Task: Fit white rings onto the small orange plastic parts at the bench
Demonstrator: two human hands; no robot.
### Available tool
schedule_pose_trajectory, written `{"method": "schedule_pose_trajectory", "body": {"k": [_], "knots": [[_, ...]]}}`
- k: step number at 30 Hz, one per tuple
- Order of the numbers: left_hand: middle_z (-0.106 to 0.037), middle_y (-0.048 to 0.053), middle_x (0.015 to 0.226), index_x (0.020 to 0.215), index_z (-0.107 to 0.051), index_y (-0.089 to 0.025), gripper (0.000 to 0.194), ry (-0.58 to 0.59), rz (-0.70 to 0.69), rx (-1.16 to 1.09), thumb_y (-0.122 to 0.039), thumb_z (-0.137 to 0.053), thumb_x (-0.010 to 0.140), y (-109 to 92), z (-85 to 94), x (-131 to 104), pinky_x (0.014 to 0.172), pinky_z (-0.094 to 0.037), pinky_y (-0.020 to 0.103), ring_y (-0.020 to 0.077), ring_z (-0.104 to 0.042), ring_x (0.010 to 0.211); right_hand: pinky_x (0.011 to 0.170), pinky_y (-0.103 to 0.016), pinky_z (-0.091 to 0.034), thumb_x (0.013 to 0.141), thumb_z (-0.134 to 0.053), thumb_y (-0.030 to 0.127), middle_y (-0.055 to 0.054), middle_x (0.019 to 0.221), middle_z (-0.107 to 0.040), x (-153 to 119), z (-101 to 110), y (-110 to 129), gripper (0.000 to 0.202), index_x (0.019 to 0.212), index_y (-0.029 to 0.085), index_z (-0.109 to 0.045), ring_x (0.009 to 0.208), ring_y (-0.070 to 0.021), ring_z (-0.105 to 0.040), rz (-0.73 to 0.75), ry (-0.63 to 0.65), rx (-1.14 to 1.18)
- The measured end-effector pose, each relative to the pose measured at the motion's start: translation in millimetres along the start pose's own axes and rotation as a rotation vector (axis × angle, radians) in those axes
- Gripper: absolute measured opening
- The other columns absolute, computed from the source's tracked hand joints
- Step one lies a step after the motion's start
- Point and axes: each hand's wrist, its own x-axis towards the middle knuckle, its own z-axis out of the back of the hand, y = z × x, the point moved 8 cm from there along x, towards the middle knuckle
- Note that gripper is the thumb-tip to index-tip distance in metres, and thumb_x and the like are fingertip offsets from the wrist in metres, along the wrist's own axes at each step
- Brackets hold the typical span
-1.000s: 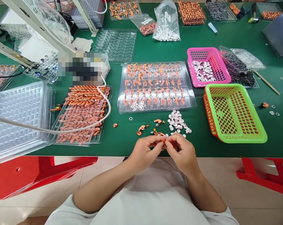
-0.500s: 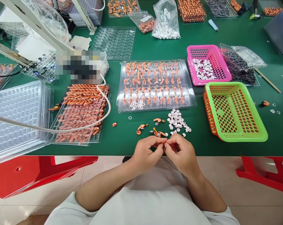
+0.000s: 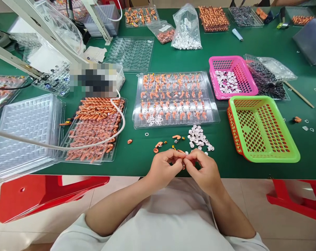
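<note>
Green surface [image 3: 134, 164] ahead; my left grip [image 3: 163, 170] and right grip [image 3: 205, 170] together pinching small orange part [image 3: 183, 165]; loose white discs [image 3: 197, 135] just beyond right grip.

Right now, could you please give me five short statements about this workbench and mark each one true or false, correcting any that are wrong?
1. The left hand and right hand pinch a small part between them. True.
2. A green basket sits in a red basket. True.
3. The white pieces lie in the green basket. False: they lie in the pink basket.
4. Loose white discs lie on the green tabletop between the clear tray and the hands. True.
5. The wooden stick lies to the left of the pink basket. False: it lies to the right of it.
</note>
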Motion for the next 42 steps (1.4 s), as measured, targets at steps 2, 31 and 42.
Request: {"method": "schedule_pose_trajectory", "body": {"k": [2, 31, 42], "knots": [[-0.075, 0.005, 0.078, 0.081, -0.072, -0.013, 0.014, 0.006, 0.038, -0.085, -0.015, -0.061, 0.073, 1, 1.4, 3, 0.060, -0.055, 0.024, 0.0125, -0.066, 0.061, 0.064, -0.023, -0.046, 0.091, -0.057, 0.021, 0.001, 0.078, -0.061, 0, 5, -3, 0.007, 0.086, 0.021, -0.063, 0.069, -0.0121, -0.057, -0.032, 0.051, 0.073], [-0.075, 0.005, 0.085, 0.103, -0.073, -0.020, 0.031, -0.140, -0.744, 0.363, -0.002, -0.059, 0.083, -47, -1.9, -25, 0.070, -0.057, 0.026, 0.0152, -0.069, 0.081, 0.058, -0.024, -0.051, 0.074, -0.080, 0.033, 0.001, 0.072, -0.063, -16, -29, -40, 0.022, 0.083, 0.018, -0.067, 0.062, -0.0120, -0.058, -0.420, 0.094, 0.800], [-0.078, 0.007, 0.094, 0.095, -0.077, -0.018, 0.018, -0.126, -0.224, 0.039, -0.016, -0.061, 0.086, -17, 0.0, -12, 0.079, -0.059, 0.029, 0.0185, -0.071, 0.086, 0.068, -0.031, -0.054, 0.087, -0.063, 0.012, -0.003, 0.093, -0.066, -27, 0, -2, 0.024, 0.105, 0.027, -0.059, 0.076, -0.0165, -0.063, 0.198, -0.276, -0.027]]}}
